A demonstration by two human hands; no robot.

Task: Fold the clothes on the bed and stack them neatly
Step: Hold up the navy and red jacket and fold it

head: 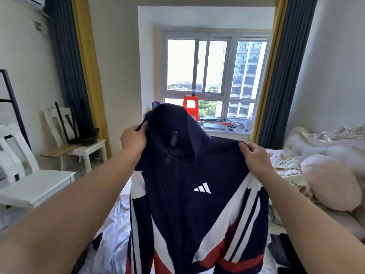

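Setting: home bedroom. Evidence: bed (286,167) with rumpled printed bedding and pale pillow (327,182); ornate cream headboard (324,139); white chairs (39,180) along one wall; grey-and-yellow curtains (276,76) framing a bay window (215,74) facing apartment blocks.

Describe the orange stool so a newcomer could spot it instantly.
Look to the big window at the far end of the room. On its sill, just above the raised navy hooded jacket, stands an orange plastic stool, the only bright orange thing there.
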